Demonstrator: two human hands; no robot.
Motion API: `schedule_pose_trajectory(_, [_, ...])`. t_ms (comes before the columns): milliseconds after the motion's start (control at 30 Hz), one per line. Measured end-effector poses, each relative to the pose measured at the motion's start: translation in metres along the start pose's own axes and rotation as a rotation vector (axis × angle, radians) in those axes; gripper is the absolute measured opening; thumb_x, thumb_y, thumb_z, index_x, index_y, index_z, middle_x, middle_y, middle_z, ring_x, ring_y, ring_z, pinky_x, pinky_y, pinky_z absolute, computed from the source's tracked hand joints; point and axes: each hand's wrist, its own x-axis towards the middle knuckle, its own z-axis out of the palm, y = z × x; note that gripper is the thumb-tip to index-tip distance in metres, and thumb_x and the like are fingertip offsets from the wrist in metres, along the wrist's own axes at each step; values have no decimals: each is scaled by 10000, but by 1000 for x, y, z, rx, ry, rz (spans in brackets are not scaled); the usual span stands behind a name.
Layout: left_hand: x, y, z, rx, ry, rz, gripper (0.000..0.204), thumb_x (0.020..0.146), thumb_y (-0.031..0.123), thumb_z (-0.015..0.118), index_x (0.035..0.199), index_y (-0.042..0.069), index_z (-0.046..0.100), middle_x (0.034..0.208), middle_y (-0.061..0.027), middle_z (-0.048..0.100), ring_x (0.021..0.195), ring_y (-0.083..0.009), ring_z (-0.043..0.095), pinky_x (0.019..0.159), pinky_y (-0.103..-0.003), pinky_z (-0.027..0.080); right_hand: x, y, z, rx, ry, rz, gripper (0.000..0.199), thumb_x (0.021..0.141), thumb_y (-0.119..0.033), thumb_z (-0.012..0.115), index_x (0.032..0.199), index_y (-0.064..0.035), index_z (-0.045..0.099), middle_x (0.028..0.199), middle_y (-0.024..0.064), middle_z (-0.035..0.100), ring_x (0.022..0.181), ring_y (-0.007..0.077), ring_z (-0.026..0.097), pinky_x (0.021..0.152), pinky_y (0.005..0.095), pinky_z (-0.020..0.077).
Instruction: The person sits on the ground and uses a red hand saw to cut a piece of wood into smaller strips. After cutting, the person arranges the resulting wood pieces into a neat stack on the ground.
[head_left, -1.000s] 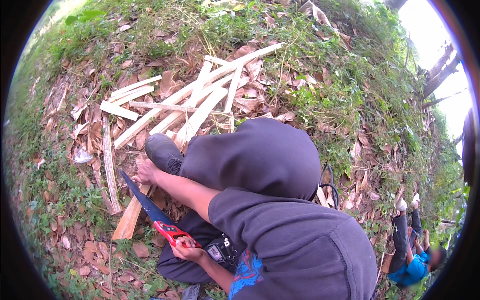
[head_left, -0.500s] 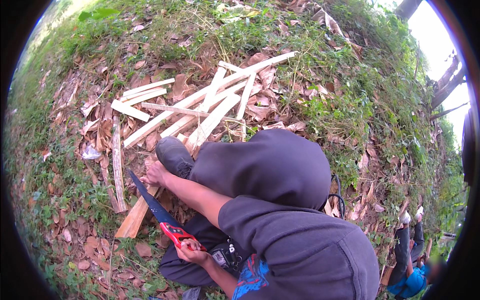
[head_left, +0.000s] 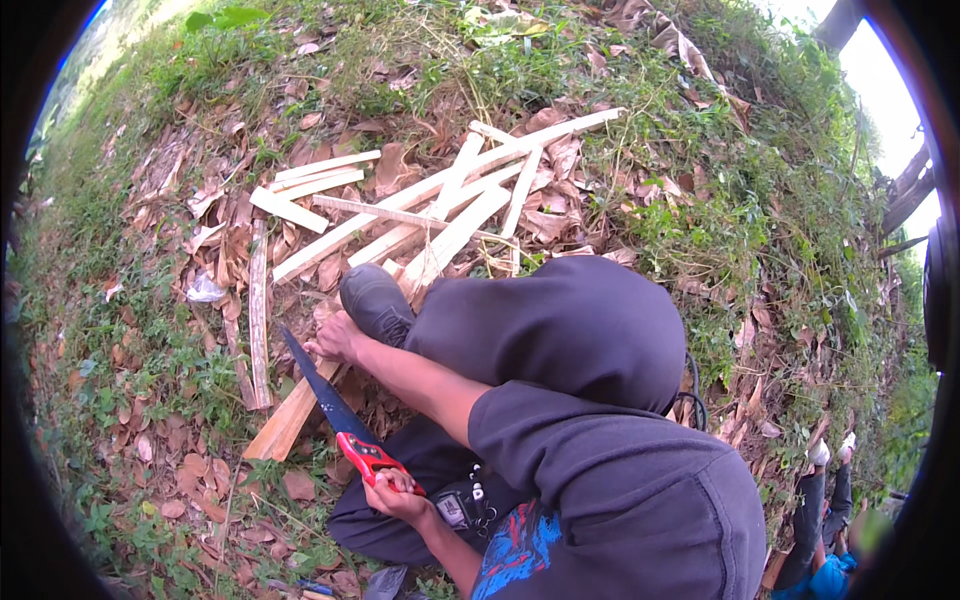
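My left hand point(head_left: 398, 497) is closed around the red handle of a hand saw point(head_left: 328, 396). The dark blade points up and to the left, crossing over a wooden board point(head_left: 284, 425); whether its teeth touch the wood I cannot tell. Beside my dark boot point(head_left: 376, 303), my right hand point(head_left: 337, 337) is closed on the far part of that board, close to the blade's tip. Its fingers are partly hidden. The board's near end lies bare on the leaves, while my hand and leg cover its far end.
Several pale wooden strips point(head_left: 450, 185) lie crossed beyond my boot, with shorter pieces point(head_left: 290, 209) to their left. Two bark-edged strips point(head_left: 259, 320) rest left of the saw. Dry leaves and grass cover the sloping ground. Another person point(head_left: 830, 575) is at the lower right.
The whole view has shifted, so everything sits a little farther right. Both hands keep their holds, and the saw stays in about the same place against the board.
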Motion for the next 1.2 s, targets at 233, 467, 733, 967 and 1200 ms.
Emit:
schedule_pose_trajectory(233, [7, 4, -11, 23, -59, 5, 181, 894, 158, 409, 728, 89, 427, 530, 16, 375, 397, -67, 318, 388, -218, 298, -1, 5, -7, -53, 6, 12, 680, 945, -600, 324, 785, -102, 758, 840, 131, 709, 842, 287, 672, 771, 444, 452])
schedule_pose_trajectory(467, [7, 11, -18, 12, -89, -29, 148, 870, 127, 422, 732, 76, 428, 566, 14, 397, 436, -61, 340, 423, -218, 321, -4, 6, -6, -53, 32, -10, 684, 951, -599, 321, 792, -95, 756, 848, 134, 703, 849, 291, 665, 775, 441, 458])
schedule_pose_trajectory(733, [2, 6, -9, -1, -88, -17, 133, 868, 104, 418, 737, 78, 429, 572, 19, 398, 444, -57, 337, 430, -215, 325, -1, 14, 8, 5, 183, -62, 708, 920, -614, 384, 657, -46, 713, 714, 177, 673, 734, 349, 665, 680, 460, 479])
schedule_pose_trajectory(967, [2, 3, -10, 45, -105, 28, 137, 861, 117, 412, 728, 81, 423, 549, 16, 386, 424, -63, 328, 407, -216, 314, -5, 9, 1, -29, 109, -59, 671, 927, -590, 380, 675, -72, 726, 754, 145, 689, 773, 313, 668, 704, 443, 475])
schedule_pose_trajectory(1200, [2, -1, -12, 44, -105, 46, 147, 864, 115, 403, 721, 84, 415, 542, 14, 379, 418, -68, 325, 402, -217, 310, -10, 7, -8, -76, 102, -78, 673, 936, -585, 367, 654, -85, 719, 736, 134, 689, 738, 305, 667, 676, 435, 469])
